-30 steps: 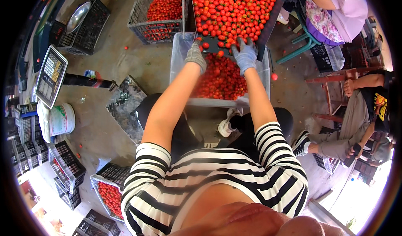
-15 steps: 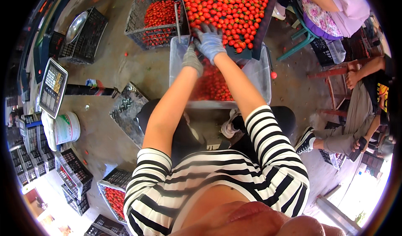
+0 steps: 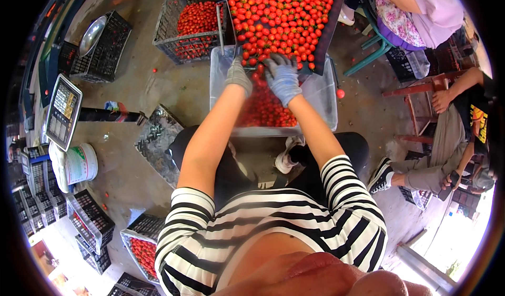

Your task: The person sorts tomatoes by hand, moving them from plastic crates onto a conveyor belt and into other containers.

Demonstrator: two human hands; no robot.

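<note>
Small red cherry tomatoes (image 3: 279, 17) cover a dark tilted tray (image 3: 327, 46), whose lower edge overhangs a translucent plastic tub (image 3: 322, 93). At that edge my right hand (image 3: 283, 78), in a blue-grey glove, lies with its fingers apart against the lowest tomatoes. My left hand (image 3: 238, 76), in a paler grey glove, stands by the tray's lower left corner, its fingers stretched and partly hidden. Between the two hands, tomatoes drop, blurred, onto the tomatoes (image 3: 268, 109) in the tub. Neither hand grips anything that I can see.
Left of the tray stands a black crate (image 3: 181, 51) of tomatoes. A scale display (image 3: 64, 112) and a white bucket (image 3: 81, 163) are farther left. One person sits on a green chair (image 3: 376, 46) at upper right; another sits near a red wooden stool (image 3: 413, 106).
My right hand has drawn down and to the right along the tray's edge. Several tomatoes have left the lower part of the tray. My left hand stays near the corner.
</note>
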